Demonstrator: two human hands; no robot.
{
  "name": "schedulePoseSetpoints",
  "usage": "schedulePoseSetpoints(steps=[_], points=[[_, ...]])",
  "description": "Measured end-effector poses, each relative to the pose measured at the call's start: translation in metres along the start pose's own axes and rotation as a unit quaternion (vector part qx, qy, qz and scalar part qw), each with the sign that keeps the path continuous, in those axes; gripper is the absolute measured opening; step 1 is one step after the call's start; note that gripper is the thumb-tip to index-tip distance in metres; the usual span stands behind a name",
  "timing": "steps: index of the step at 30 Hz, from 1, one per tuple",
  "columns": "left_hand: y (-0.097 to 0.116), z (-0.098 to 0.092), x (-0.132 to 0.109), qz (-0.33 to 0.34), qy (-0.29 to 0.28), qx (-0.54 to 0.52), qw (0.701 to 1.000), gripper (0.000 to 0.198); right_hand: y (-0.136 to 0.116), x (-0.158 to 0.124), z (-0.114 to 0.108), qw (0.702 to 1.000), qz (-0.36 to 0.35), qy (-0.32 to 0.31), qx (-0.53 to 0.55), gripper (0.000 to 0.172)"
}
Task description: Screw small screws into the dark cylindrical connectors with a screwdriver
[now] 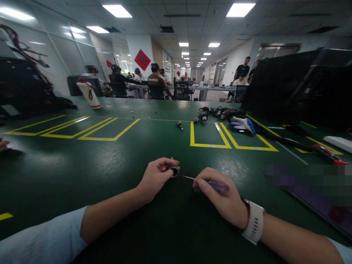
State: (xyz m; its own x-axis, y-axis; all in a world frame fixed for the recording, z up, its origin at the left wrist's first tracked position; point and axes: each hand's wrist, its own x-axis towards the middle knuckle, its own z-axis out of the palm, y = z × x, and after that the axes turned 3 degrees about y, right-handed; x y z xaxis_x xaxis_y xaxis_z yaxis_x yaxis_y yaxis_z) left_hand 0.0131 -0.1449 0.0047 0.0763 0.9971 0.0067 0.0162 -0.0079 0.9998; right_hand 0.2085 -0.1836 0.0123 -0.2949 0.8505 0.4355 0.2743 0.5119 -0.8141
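Between the thumb and fingers of my left hand (pixel 156 178) is a small dark metal ring-shaped part (pixel 175 171), its round opening turned toward me. My right hand (pixel 220 194) grips a screwdriver (pixel 218 186) by its purple translucent handle. The thin shaft points left, and its tip is close to the ring-shaped part, apart from it by a small gap. A tiny dark piece (pixel 195 190) shows just under my right fingers; its kind is too small to tell. Farther up the table lies a small metal cylindrical part (pixel 179 125).
Yellow tape outlines (pixel 211 146) mark the green table (pixel 123 165). Dark metal parts (pixel 203 117) and a blue-white glove (pixel 243 125) lie back right. A red-black tool (pixel 328 154) and a dark flat device (pixel 319 212) are at right. A white cup (pixel 90 95) stands back left.
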Motion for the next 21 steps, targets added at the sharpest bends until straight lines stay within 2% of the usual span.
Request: schedulePoseSetpoints(steps=[3,6,11,18,21], points=[[0.0,-0.001,0.001,-0.013,-0.006,0.003,1.0,0.018,0.006,0.001,-0.004,0.992,0.088,0.048,0.073,0.034],[0.001,-0.002,0.001,-0.023,-0.012,0.006,1.0,0.021,0.013,0.003,-0.004,0.982,0.147,0.071,0.094,0.037],[0.002,-0.002,0.001,-0.029,-0.011,0.013,0.999,0.022,0.017,0.003,-0.004,0.978,0.155,0.095,0.101,0.036],[0.001,-0.003,0.001,-0.035,-0.016,0.011,0.999,0.023,0.015,0.005,-0.004,0.98,0.167,0.076,0.076,0.037],[0.004,-0.002,0.0,-0.04,-0.012,0.018,0.999,0.025,0.016,0.007,-0.002,0.971,0.198,0.073,0.112,0.036]])
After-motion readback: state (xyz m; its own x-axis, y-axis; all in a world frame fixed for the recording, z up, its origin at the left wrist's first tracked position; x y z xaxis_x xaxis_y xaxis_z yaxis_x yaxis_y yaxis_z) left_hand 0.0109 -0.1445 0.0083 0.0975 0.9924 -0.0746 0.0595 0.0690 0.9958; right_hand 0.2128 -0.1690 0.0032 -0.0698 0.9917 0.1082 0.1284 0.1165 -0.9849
